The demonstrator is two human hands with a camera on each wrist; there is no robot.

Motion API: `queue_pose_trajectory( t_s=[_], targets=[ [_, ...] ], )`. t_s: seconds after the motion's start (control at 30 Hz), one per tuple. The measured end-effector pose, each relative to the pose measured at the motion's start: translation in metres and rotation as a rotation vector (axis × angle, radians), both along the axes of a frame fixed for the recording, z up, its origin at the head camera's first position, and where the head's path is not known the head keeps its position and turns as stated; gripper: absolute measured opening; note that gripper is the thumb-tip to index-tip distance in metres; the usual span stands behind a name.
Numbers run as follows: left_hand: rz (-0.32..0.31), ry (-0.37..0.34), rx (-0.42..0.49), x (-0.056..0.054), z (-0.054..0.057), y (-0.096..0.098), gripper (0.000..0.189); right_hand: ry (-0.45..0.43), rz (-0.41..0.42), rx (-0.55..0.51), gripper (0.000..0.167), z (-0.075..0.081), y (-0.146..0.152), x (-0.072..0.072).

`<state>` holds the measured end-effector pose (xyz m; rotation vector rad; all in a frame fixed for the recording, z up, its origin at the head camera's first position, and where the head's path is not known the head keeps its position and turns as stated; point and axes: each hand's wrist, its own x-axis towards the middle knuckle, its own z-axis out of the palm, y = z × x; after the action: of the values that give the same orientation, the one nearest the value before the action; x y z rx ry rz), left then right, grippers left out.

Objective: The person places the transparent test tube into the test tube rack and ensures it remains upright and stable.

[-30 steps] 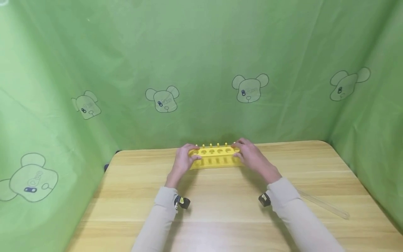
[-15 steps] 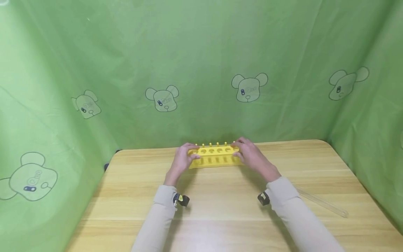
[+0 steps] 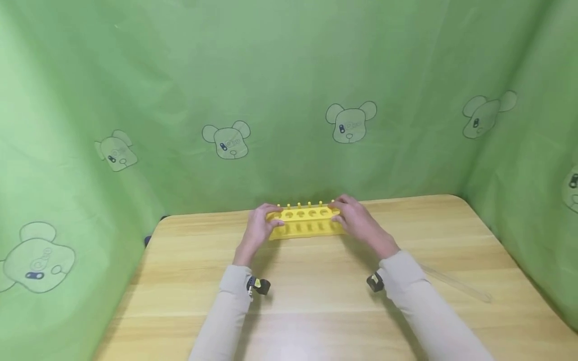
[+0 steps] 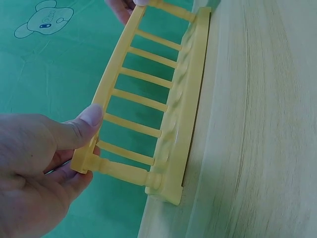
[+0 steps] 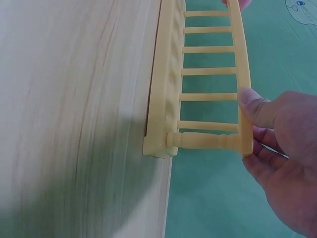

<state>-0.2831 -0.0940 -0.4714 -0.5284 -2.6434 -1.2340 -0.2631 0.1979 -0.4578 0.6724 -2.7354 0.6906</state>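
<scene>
A yellow plastic test tube rack (image 3: 306,214) stands upright near the far edge of the table, with round holes in its top plate and a row of pegs along the back. At its left end, my left hand (image 3: 257,228) grips the top plate, thumb in front and fingers behind. My right hand (image 3: 361,223) holds the right end in the same way. Seen from the left wrist, the rack's base (image 4: 195,89) sits at the table edge, with thin vertical rods joining it to the top. The right wrist view shows my right thumb (image 5: 252,104) pressed on the top plate.
A clear tube or rod (image 3: 456,284) lies on the wooden table (image 3: 316,291) beside my right forearm. Close behind the rack hangs a green curtain (image 3: 280,170) printed with bear heads, which also encloses both sides.
The head view has turned slightly right, so everything sits a little further left. Both hands keep their hold on the rack, which stays in place on the table.
</scene>
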Motion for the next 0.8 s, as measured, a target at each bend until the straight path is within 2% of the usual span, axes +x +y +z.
queue_pose_trajectory(
  t_s=[0.13,0.37,0.6,0.8],
  targets=[
    [0.006,0.012,-0.005,0.0,0.001,0.0,0.041,0.007,-0.004,-0.008,0.041,0.001,-0.001,0.001],
    [0.02,-0.027,-0.015,0.001,0.003,0.0,0.04,0.01,-0.008,0.008,0.041,-0.001,-0.001,0.002],
    [0.019,-0.036,-0.032,0.002,0.001,-0.001,0.04,0.016,0.005,-0.016,0.05,-0.006,0.0,0.005],
    [0.014,-0.011,-0.036,0.002,0.003,-0.002,0.04,0.062,-0.008,-0.031,0.052,-0.005,0.002,0.01]
  ],
)
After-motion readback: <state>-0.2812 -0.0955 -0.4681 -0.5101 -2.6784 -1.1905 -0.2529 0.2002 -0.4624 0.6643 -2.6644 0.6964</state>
